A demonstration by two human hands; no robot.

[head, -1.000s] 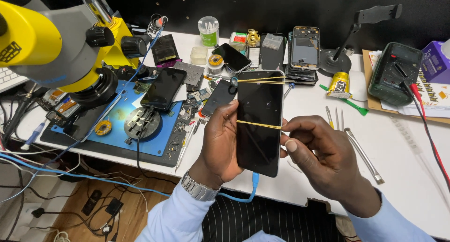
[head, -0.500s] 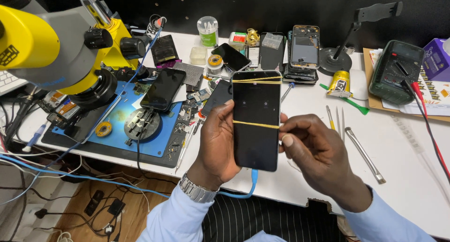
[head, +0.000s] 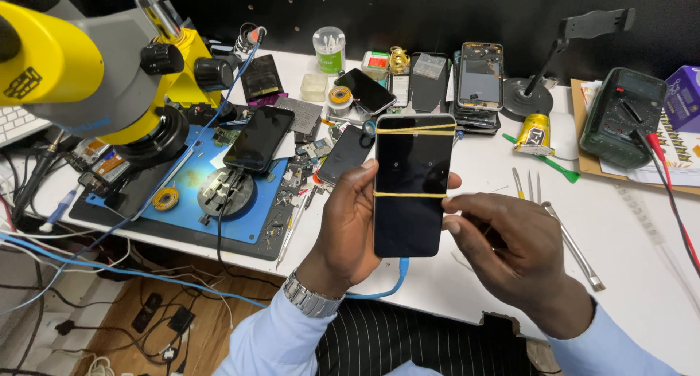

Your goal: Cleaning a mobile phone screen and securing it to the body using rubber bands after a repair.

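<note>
Now phone [head: 412, 183] slightly lower than before, right hand [head: 510, 248] alongside.

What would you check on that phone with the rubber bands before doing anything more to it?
1. Left hand grips the phone firmly: ok.
2. Rubber bands near the top sit across the screen: ok.
3. Middle rubber band lies straight: ok.
4. Right hand pinches that band at the phone's edge: ok.
5. Screen glass uncracked: cannot tell.
6. Blue cable below the phone plugged in: cannot tell.
</note>
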